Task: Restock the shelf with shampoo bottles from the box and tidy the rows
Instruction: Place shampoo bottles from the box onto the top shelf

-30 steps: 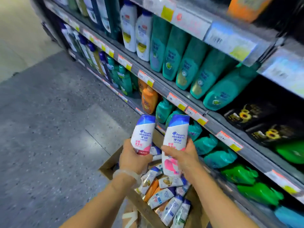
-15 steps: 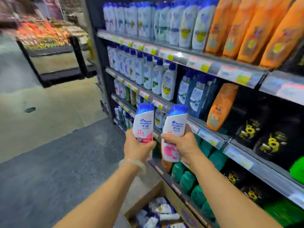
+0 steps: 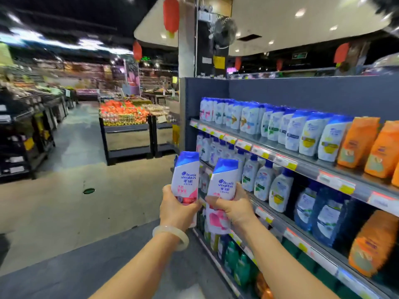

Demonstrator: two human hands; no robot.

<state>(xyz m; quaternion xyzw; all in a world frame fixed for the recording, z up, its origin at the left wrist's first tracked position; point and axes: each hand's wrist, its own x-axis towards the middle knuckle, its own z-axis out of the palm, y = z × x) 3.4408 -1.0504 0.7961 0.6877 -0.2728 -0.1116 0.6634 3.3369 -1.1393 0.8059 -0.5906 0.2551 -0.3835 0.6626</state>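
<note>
In front of the shelving: we record both hands raised, one bottle in each.
Left hand (image 3: 177, 209): fingers wrapped round the lower body of a white shampoo bottle with blue cap and pink label (image 3: 186, 176), held upright.
Right hand (image 3: 234, 207): fingers gripping a second white, blue-capped shampoo bottle with pink base (image 3: 222, 190), tilted slightly, just beside the first.
Left wrist: we note a pale bangle (image 3: 172, 235).
Metal shelf (image 3: 306, 167): rows of white bottles (image 3: 280, 126), then orange packs (image 3: 358, 141).

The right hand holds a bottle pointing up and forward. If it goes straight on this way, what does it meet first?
Probably the white pump bottles on the second shelf, just beyond the bottle that the right hand grips. Depth is unclear.
</note>
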